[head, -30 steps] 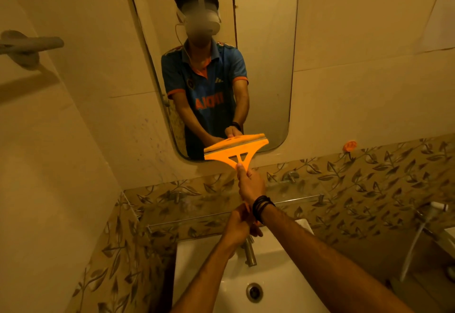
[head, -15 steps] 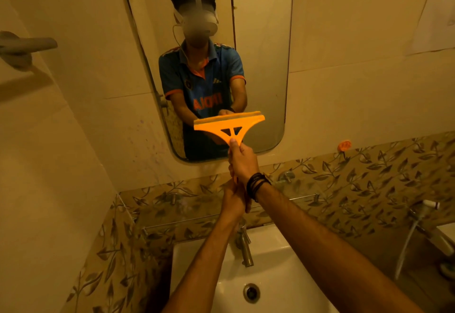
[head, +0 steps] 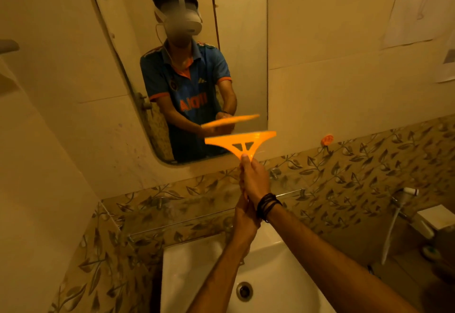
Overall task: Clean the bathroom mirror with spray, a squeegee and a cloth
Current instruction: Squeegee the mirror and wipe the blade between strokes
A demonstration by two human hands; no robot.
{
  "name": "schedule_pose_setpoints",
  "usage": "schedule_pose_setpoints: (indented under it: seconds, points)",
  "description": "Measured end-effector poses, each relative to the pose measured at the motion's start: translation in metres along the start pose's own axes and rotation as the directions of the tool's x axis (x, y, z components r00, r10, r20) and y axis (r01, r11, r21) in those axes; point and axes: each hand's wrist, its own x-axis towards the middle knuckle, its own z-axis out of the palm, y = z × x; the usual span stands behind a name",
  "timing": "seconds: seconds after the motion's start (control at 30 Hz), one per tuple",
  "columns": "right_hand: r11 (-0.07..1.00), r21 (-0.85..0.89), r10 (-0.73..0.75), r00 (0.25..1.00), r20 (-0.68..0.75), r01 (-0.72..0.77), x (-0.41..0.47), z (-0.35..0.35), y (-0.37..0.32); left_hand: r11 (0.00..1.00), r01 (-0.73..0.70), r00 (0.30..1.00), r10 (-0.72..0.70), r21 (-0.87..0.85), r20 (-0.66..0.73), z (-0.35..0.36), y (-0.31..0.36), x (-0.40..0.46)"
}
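Two hands on one squeegee [head: 240, 141], stacked along its handle, in front of the mirror's [head: 243, 71] lower edge. Blade appears off the glass: a gap shows between it and its reflection, though actual contact cannot be judged with certainty.

Step in hand, as judged: squeegee pass over the mirror. For a good pass: blade level, full edge flat on the glass, even pressure, one straight pull, overlap with the neighbouring strip, blade wiped between pulls. Lower corners and the rounded edge likely to hold drips; cloth work there afterwards. No spray bottle or cloth in view.

Left hand [head: 245, 216]: lower on the handle, fingers curled round its end, just above the sink [head: 187, 275]. Right hand [head: 254, 179]: higher, fingers wrapped round the handle, thumb tip pressed at the fork under the blade; black bands on the wrist. Hands touching, one above the other, both clamped on the squeegee.
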Motion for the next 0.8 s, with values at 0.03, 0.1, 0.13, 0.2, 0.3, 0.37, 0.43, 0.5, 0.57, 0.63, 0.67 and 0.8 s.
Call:
schedule_pose_setpoints:
  seconds: [0.03,0.1,0.13,0.2,0.3,0.37,0.43,0.5,0.57,0.63,0.67,0.8]
  points:
    - [0.999,0.017,-0.038,0.999,-0.011,0.038,0.003,-0.003,-0.015,1.000,-0.007,1.000,0.007,-0.016,0.027,0.007,0.010,0.000]
    - [0.995,0.028,-0.092,0.996,-0.018,0.092,0.012,-0.011,-0.047,0.988,-0.150,0.986,0.151,-0.021,0.063,0.020,0.037,0.002]
    - [0.992,0.036,-0.121,0.993,-0.006,0.121,0.018,-0.015,-0.066,0.969,-0.246,0.966,0.243,0.024,0.087,0.026,0.053,0.002]
    - [0.981,0.060,-0.185,0.982,0.031,0.183,0.031,-0.021,-0.098,0.927,-0.370,0.926,0.362,0.060,0.110,0.039,0.085,0.003]
    - [0.947,0.058,-0.319,0.944,0.086,0.315,0.051,-0.030,-0.149,0.892,-0.448,0.894,0.447,0.052,0.041,0.062,0.139,0.002]
    - [0.928,0.059,-0.373,0.921,0.110,0.368,0.060,-0.033,-0.173,0.857,-0.514,0.857,0.512,0.031,0.053,0.075,0.170,0.002]
    - [0.906,0.023,-0.424,0.900,0.102,0.424,0.067,-0.033,-0.193,0.832,-0.554,0.830,0.555,-0.040,0.050,0.087,0.201,-0.007]
    - [0.881,-0.021,-0.469,0.878,0.094,0.473,0.074,-0.032,-0.213,0.813,-0.567,0.814,0.578,-0.133,0.062,0.096,0.225,-0.009]
    - [0.860,-0.024,-0.506,0.857,0.099,0.510,0.080,-0.032,-0.234,0.821,-0.561,0.816,0.570,-0.106,0.092,0.104,0.247,-0.014]
    - [0.844,0.039,-0.535,0.837,0.115,0.535,0.085,-0.033,-0.256,0.801,-0.594,0.797,0.598,-0.072,0.081,0.109,0.266,-0.015]
    - [0.836,0.057,-0.549,0.827,0.124,0.546,0.087,-0.033,-0.265,0.795,-0.601,0.791,0.607,-0.088,0.077,0.111,0.274,-0.016]
    - [0.818,0.028,-0.573,0.807,0.142,0.575,0.094,-0.031,-0.297,0.697,-0.716,0.697,0.717,0.020,-0.014,0.113,0.300,-0.018]
